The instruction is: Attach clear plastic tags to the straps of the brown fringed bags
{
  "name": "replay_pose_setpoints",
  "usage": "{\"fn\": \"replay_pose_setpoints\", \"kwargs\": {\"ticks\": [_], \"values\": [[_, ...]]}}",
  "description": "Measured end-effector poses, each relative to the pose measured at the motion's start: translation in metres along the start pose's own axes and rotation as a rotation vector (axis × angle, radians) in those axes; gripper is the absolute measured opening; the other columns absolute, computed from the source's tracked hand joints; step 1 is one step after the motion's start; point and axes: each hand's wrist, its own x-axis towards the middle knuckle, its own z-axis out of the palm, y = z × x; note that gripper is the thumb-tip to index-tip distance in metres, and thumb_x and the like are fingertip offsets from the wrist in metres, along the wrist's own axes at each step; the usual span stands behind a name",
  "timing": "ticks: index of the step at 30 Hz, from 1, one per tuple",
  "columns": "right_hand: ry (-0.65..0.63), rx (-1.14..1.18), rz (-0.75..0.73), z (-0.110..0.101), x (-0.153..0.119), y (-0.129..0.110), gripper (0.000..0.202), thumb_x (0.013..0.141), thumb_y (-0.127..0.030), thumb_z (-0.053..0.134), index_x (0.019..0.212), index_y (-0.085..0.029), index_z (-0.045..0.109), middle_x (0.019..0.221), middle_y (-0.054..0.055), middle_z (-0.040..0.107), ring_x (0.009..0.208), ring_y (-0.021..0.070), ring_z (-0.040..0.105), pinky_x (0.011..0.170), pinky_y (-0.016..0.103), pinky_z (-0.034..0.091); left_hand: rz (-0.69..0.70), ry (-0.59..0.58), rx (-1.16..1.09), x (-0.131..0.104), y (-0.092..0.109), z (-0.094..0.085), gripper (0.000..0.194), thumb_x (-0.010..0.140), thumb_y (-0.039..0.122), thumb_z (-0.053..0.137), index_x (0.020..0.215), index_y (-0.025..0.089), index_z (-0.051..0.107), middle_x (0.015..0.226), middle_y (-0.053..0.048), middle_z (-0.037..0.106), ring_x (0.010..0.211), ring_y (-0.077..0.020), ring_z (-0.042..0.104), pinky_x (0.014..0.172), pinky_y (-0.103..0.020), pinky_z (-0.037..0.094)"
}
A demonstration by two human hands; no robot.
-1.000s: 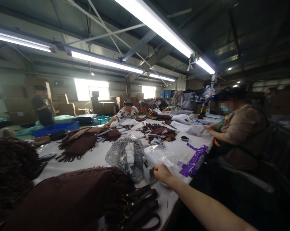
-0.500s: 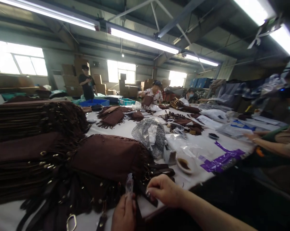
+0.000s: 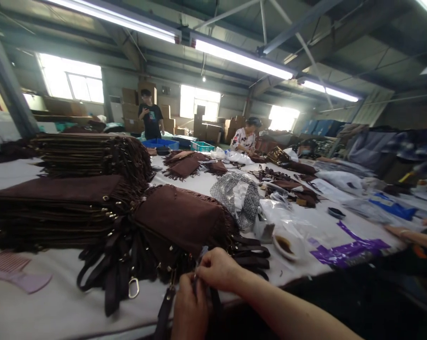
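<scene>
Overhead fluorescent tubes (image 3: 241, 57) run in long strips under the roof and give the main light; they clip to white. Back-wall windows (image 3: 71, 84) are blown out, with haze spreading over the wall around them. The white table (image 3: 57, 302) reads mid-bright and even; the stacked brown bags (image 3: 54, 208) lose detail in their dark folds. Lower right corner falls nearly black. Wide-angle lens bends the roof beams and stretches the frame edges. Right edge shows motion smear; a co-worker's arm (image 3: 411, 233) there is soft. The near hands are slightly blurred.
</scene>
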Motion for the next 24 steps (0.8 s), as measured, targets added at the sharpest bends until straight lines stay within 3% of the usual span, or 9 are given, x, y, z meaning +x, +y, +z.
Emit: {"fn": "replay_pose_setpoints", "kwargs": {"ticks": [4,10,14,18,24], "values": [[-0.005,-0.062,0.033,-0.001,0.003,-0.001,0.017,0.063,-0.025,0.058,0.060,-0.016,0.072,0.052,0.000,0.060,0.052,0.0119,0.053,0.045,0.022,0.028,0.118,0.025,0.084,-0.003,-0.007,0.002,0.017,0.089,0.034,0.044,0.091,0.021,0.053,0.082,-0.013,0.071,0.075,-0.0297,0.067,0.064,-0.039,0.047],[-0.014,-0.115,0.045,0.006,0.009,-0.002,0.015,0.061,-0.027,0.059,0.057,-0.017,0.069,0.050,-0.001,0.058,0.050,0.0123,0.050,0.045,0.023,0.027,0.305,0.097,0.128,-0.006,-0.034,0.005,0.038,0.091,0.029,0.045,0.125,0.012,0.045,0.113,-0.019,0.071,0.100,-0.0270,0.070,0.078,-0.038,0.058],[-0.018,-0.114,0.034,0.010,0.011,0.000,0.015,0.062,-0.026,0.057,0.055,-0.018,0.067,0.051,-0.001,0.059,0.050,0.0123,0.050,0.045,0.023,0.028,0.372,0.080,0.151,-0.007,-0.045,0.002,0.050,0.091,0.027,0.046,0.138,0.013,0.036,0.122,-0.018,0.068,0.105,-0.0254,0.069,0.082,-0.036,0.058],[0.004,-0.102,0.019,0.011,0.010,0.002,0.016,0.063,-0.027,0.057,0.055,-0.017,0.067,0.052,0.000,0.060,0.051,0.0128,0.052,0.046,0.024,0.028,0.261,0.043,0.153,-0.004,-0.037,-0.002,0.038,0.089,0.033,0.048,0.121,0.013,0.054,0.113,-0.017,0.071,0.101,-0.0279,0.069,0.082,-0.039,0.056],[-0.004,0.107,-0.043,0.005,-0.007,0.008,0.019,0.068,-0.021,0.055,0.064,-0.016,0.073,0.059,0.000,0.065,0.056,0.0118,0.055,0.049,0.021,0.032,-0.017,-0.081,0.062,0.005,-0.012,-0.012,0.027,0.085,0.043,0.051,0.095,0.024,0.068,0.091,-0.007,0.075,0.086,-0.0266,0.069,0.076,-0.037,0.051]]}}
